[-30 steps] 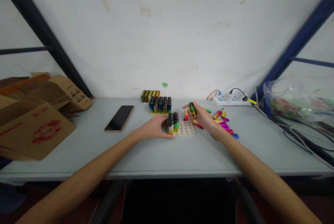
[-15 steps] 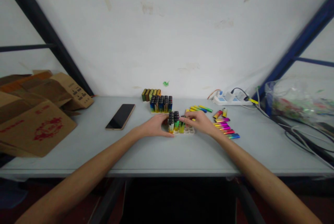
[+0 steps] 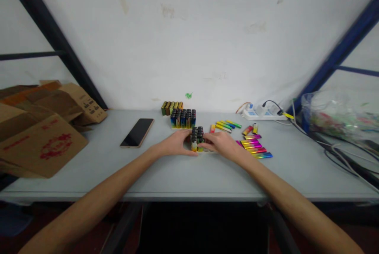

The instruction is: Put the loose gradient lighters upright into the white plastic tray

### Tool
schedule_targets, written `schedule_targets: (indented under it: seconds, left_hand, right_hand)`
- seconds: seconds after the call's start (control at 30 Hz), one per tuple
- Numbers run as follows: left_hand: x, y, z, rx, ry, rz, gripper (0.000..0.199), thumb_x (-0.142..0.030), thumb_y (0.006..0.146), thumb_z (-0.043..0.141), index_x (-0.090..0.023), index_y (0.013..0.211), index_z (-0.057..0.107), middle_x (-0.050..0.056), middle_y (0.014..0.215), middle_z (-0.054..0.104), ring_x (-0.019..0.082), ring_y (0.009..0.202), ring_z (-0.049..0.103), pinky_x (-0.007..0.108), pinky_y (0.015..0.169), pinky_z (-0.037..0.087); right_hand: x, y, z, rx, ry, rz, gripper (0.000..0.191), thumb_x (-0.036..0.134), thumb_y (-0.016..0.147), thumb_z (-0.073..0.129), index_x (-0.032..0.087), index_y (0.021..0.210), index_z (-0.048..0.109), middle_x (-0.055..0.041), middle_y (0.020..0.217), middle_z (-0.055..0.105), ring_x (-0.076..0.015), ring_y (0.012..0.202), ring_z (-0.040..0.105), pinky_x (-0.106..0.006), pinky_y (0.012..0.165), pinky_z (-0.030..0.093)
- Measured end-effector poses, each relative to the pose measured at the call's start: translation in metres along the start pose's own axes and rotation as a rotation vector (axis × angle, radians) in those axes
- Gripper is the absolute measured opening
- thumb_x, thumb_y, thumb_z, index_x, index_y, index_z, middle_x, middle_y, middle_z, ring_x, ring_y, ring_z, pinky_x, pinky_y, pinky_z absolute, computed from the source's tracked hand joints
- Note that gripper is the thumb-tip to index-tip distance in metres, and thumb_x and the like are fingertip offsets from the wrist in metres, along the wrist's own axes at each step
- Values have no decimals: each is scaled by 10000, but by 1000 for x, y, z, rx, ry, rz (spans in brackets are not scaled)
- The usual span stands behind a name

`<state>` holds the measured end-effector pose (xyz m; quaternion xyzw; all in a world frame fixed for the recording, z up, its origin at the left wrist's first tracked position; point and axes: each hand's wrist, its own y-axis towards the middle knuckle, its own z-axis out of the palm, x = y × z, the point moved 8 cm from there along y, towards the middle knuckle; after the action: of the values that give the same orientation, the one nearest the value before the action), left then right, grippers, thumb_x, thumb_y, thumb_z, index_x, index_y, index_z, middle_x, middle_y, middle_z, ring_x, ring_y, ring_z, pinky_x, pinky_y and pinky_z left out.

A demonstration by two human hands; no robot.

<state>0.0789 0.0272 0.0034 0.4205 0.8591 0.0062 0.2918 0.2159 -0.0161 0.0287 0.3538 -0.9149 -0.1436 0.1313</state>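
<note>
In front of me a small pale tray (image 3: pixel 209 151) holds several upright black-topped lighters (image 3: pixel 194 144) with shiny coloured bodies. My left hand (image 3: pixel 174 142) wraps the tray's left side, thumb at the front and fingers behind. My right hand (image 3: pixel 220 142) is closed at the right of the group, its fingertips on a green-yellow lighter (image 3: pixel 201 146) standing in the tray. That hand hides most of the tray's right part. Several loose lighters (image 3: pixel 251 142) in purple, yellow, red and blue lie just right of my right hand.
A fuller block of lighters (image 3: pixel 182 119) and a gold-green block (image 3: pixel 171 107) stand behind. More loose lighters (image 3: pixel 225 125) lie beyond my right hand. A phone (image 3: pixel 137 132) lies left, by cardboard boxes (image 3: pixel 47 139). A power strip (image 3: pixel 262 112), cables and a plastic bag (image 3: pixel 328 114) are right.
My right hand has shifted slightly left and lower, against the group, and the lighter at its fingertips has moved left with it. My left hand stays in place.
</note>
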Motion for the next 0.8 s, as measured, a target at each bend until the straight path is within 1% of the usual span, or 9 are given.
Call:
schedule_targets:
  seconds: [0.13, 0.2, 0.27, 0.33, 0.4, 0.47, 0.53, 0.7, 0.8]
  left_hand:
    - [-1, 0, -1, 2, 0, -5, 687, -648, 683, 839, -173, 1147, 662, 97, 1088, 733, 305, 956, 689, 382, 846, 533]
    - [-1, 0, -1, -3, 11, -9, 704, -653, 674, 841, -174, 1156, 658, 101, 1097, 732, 308, 966, 689, 386, 859, 536]
    - [1, 0, -1, -8, 33, -20, 714, -670, 659, 842, -172, 1137, 659, 106, 1094, 730, 312, 966, 686, 393, 868, 537]
    - [2, 0, 0, -4, 53, -35, 712, -691, 655, 832, -170, 1108, 660, 107, 1078, 728, 311, 949, 684, 396, 859, 540]
    - [4, 0, 0, 3, 67, -47, 714, -708, 655, 822, -166, 1090, 657, 110, 1068, 724, 312, 936, 681, 398, 844, 542]
    - [4, 0, 1, 14, 73, -48, 714, -714, 667, 812, -163, 1093, 653, 117, 1081, 720, 315, 946, 680, 400, 846, 543]
    - [3, 0, 1, 22, 72, -44, 708, -713, 677, 806, -162, 1095, 650, 123, 1100, 717, 319, 963, 679, 404, 862, 541]
    - [2, 0, 0, 13, 63, -45, 693, -701, 670, 814, -170, 1085, 652, 117, 1100, 721, 318, 970, 681, 408, 881, 542]
    - [2, 0, 0, 14, 67, -50, 700, -695, 668, 821, -169, 1097, 649, 123, 1111, 720, 321, 987, 680, 406, 887, 541]
  right_hand:
    - [-6, 0, -4, 47, 7, 34, 486, 579, 1009, 534, 163, 812, 691, -56, 671, 665, -155, 589, 550, -282, 584, 267]
    - [-21, -2, -10, 46, 60, 52, 481, 530, 1051, 478, 171, 816, 694, -52, 706, 679, -154, 619, 566, -272, 613, 314]
    - [-51, -5, -18, -4, 45, 136, 467, 446, 1089, 408, 175, 849, 703, -64, 761, 701, -167, 668, 596, -274, 663, 366]
    - [-85, -12, -24, -61, -9, 219, 357, 364, 1075, 451, 164, 959, 723, -91, 873, 733, -197, 777, 645, -284, 737, 422]
    - [-117, -20, -21, -48, -67, 276, 256, 278, 1038, 516, 137, 1094, 722, -134, 1041, 743, -230, 922, 671, -308, 848, 460]
    - [-146, -30, -15, 8, -151, 361, 242, 239, 1005, 556, 122, 1118, 734, -168, 1093, 728, -263, 997, 669, -340, 910, 474]
    - [-166, -38, -10, 50, -191, 413, 253, 237, 996, 564, 126, 1142, 739, -179, 1128, 715, -275, 1055, 662, -354, 957, 478]
    - [-188, -45, -8, 35, -216, 465, 272, 267, 978, 600, 150, 1198, 711, -179, 1167, 696, -284, 1112, 647, -389, 1014, 482]
    - [-194, -47, -13, -23, -240, 468, 375, 315, 955, 647, 142, 1287, 657, -201, 1252, 660, -317, 1161, 629, -425, 1015, 489]
